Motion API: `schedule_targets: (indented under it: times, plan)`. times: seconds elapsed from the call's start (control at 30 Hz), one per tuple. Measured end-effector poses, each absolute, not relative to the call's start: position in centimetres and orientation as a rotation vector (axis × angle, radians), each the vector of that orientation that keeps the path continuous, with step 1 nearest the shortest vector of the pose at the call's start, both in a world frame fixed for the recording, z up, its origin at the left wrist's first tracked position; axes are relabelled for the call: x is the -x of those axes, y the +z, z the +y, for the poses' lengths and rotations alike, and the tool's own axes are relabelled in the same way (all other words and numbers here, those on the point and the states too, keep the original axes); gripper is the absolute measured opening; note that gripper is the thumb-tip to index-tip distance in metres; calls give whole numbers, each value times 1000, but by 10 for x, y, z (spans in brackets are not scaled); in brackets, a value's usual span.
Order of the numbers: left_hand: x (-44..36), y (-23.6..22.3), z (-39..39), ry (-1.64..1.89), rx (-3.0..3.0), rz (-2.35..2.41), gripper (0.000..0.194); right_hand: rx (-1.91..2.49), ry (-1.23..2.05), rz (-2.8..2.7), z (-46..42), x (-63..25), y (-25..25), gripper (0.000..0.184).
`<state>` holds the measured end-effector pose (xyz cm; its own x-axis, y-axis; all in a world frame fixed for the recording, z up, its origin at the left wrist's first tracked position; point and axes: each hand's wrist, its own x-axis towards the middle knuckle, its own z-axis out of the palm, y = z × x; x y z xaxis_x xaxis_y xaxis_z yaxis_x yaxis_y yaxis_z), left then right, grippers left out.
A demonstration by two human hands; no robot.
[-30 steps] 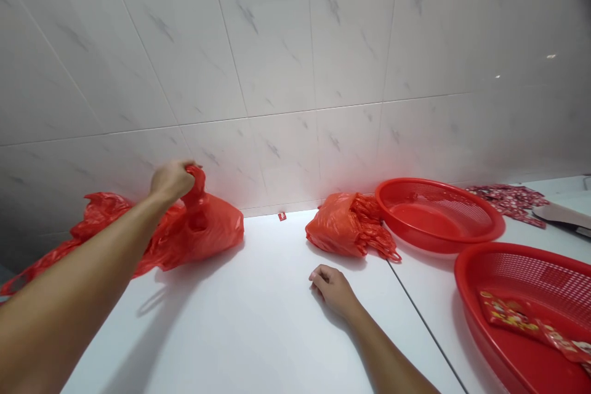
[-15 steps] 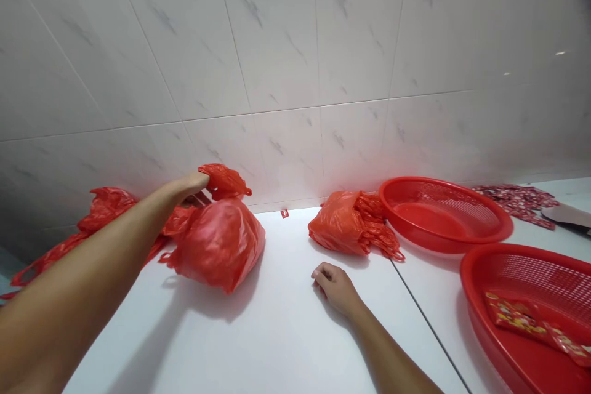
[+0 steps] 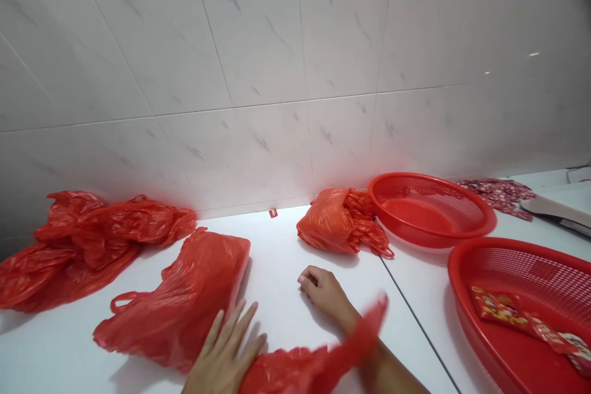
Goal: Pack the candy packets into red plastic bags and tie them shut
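Presently left hand point(image 3: 225, 349) splayed open against flattened red plastic bag point(image 3: 178, 301); right hand point(image 3: 325, 292) curled, empty; slick film could slide off worktop point(image 3: 277, 283).

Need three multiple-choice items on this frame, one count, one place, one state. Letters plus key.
1. How many red mesh baskets stand on the white table?
A) One
B) Two
C) Three

2. Where do the gold-printed red packets nearest the camera lie?
A) Inside the nearer basket
B) Under the right hand
C) On the flattened red plastic bag

3. What is the right hand doing?
A) Resting on the table, fingers loosely curled, holding nothing
B) Gripping a bag handle
C) Pressing down inside a basket

Key:
1. B: the farther basket and the nearer basket both show.
2. A: the packets lie on the nearer basket's red floor.
3. A: the hand lies on the tabletop with nothing between its fingers.
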<state>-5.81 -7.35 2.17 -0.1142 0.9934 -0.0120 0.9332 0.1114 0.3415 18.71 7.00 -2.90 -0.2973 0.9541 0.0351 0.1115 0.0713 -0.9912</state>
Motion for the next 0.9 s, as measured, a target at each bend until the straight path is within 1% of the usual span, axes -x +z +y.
schedule_targets:
  times: [0.07, 0.13, 0.23, 0.3, 0.4, 0.47, 0.5, 0.57, 0.6, 0.67, 0.73, 0.77, 0.9]
  plan:
    - [87, -11, -72, 430, -2312, 2118, 52, 1078, 1343, -1556, 69, -186, -30, 18]
    - [124, -23, -49, 427, -2578, 2189, 62, 1072, 1351, -1542, 68, -186, -29, 18]
    - [166, -9, 7, 323, -2584, 2273, 63, 1068, 1331, -1551, 67, -187, -29, 18]
    - [168, 8, 40, 353, -2506, 2324, 63, 1058, 1334, -1559, 68, -188, -31, 20]
    - [126, 26, 59, 613, -2390, 2327, 60, 1014, 1387, -1508, 73, -187, -37, 26]
    - [81, 25, 49, 841, -2274, 2155, 60, 994, 1433, -1401, 76, -185, -41, 33]
    - [59, 22, 40, 972, -2159, 2058, 61, 990, 1454, -1332, 77, -185, -41, 41]
    - [25, 14, 22, 1159, -1953, 1784, 54, 995, 1492, -1200, 78, -185, -41, 62]
    - [14, 11, 14, 1171, -1907, 1642, 51, 991, 1507, -1147, 78, -185, -40, 71]
    - [5, 6, 5, 1128, -1890, 1420, 47, 958, 1510, -1055, 77, -187, -38, 81]
    - [9, 3, 3, 1070, -1890, 1303, 45, 906, 1518, -1006, 76, -189, -34, 81]
    - [13, 3, 4, 1061, -1868, 1283, 44, 873, 1533, -998, 76, -190, -33, 78]
    - [29, -2, 17, 1138, -1627, 1389, 44, 762, 1604, -1035, 73, -193, -23, 54]
